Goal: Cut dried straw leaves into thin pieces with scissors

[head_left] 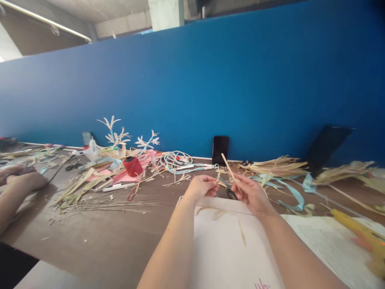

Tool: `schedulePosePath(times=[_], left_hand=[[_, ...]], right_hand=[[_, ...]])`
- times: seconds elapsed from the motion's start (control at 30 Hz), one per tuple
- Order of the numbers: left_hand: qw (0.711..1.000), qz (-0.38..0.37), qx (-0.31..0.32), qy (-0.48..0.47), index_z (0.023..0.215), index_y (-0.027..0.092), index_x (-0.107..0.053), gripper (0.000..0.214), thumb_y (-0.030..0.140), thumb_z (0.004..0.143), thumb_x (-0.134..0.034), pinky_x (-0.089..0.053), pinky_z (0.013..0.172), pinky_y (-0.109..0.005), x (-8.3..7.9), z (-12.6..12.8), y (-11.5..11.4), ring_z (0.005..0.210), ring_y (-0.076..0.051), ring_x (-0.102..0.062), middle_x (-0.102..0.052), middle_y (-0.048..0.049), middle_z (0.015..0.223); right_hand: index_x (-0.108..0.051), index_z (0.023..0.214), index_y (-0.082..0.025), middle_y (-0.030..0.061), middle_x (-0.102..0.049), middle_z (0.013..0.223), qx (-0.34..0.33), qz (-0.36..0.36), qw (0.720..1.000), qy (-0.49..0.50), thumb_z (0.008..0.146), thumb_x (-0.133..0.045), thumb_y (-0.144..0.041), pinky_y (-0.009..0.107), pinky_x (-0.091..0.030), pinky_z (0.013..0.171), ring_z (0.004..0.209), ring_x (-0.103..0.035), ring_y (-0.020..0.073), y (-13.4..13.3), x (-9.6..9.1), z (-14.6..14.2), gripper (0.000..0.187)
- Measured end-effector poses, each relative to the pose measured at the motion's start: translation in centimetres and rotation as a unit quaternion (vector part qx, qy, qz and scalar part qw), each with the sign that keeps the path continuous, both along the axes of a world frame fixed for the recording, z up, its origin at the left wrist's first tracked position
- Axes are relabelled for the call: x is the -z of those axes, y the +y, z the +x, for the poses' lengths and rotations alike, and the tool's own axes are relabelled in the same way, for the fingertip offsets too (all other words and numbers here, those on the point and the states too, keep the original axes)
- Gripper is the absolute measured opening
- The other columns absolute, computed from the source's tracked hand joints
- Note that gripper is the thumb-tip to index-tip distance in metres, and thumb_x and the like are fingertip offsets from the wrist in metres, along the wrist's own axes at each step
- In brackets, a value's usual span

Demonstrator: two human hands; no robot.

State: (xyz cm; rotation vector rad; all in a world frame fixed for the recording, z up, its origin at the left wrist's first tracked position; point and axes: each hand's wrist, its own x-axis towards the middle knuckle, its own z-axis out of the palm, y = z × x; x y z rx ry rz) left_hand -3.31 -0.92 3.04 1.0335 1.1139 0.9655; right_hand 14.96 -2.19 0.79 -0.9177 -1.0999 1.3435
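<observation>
My left hand (205, 186) is closed in a pinch on a small straw-coloured piece (218, 174). In my right hand (249, 194), the fingers are closed on a narrow pale strip (227, 165) that points up and to the left. The two hands are close together but apart, just above the far edge of a white board (228, 245). Between them, scissors with dark handles (231, 193) are partly visible. Several thin dry strips, such as a tan one (242, 233), lie on the board.
A phone (220, 150) leans against the blue partition (210, 80). On the left are pale flowers (117, 136), a red thread spool (132, 166) and dry stalks (120, 204). A yellow glue gun (357, 228) is at right. Another person's hands (24, 178) are far left.
</observation>
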Motion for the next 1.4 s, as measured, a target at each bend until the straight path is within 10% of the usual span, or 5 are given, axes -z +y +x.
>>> schedulePosePath(times=[0.73,1.17,1.4], left_hand=[[0.989,0.098,0.049,0.100,0.089,0.014,-0.061,0.024,0.023,0.067,-0.067,-0.049,0.060,-0.025,0.9,0.9,-0.1,0.069,-0.012,-0.058,-0.064,-0.0050,0.081],[0.844,0.355,-0.084,0.394,0.084,0.021,-0.059,0.010,0.027,0.076,-0.057,-0.040,0.067,-0.024,1.8,2.0,-0.5,0.075,-0.014,-0.057,-0.065,-0.0004,0.085],[0.829,0.370,-0.089,0.409,0.081,0.022,-0.063,0.013,0.027,0.080,-0.051,-0.038,0.066,-0.024,1.6,2.1,-0.7,0.072,-0.013,-0.056,-0.065,-0.0003,0.080]], right_hand=[[-0.065,0.095,-0.017,0.0009,-0.061,0.068,0.039,-0.008,0.994,-0.105,0.067,-0.068,-0.043,0.019,-0.029,0.039,0.044,-0.045,0.0065,0.3,0.3,-1.4,0.038],[-0.065,0.098,-0.017,0.0012,-0.061,0.068,0.047,0.002,0.994,-0.102,0.070,-0.066,-0.044,0.019,-0.027,0.038,0.043,-0.046,0.0070,0.6,0.7,-1.2,0.039],[-0.065,0.102,-0.018,0.0014,-0.062,0.068,0.049,-0.003,0.993,-0.107,0.068,-0.066,-0.044,0.019,-0.027,0.038,0.044,-0.046,0.0073,0.4,0.4,-1.3,0.043]])
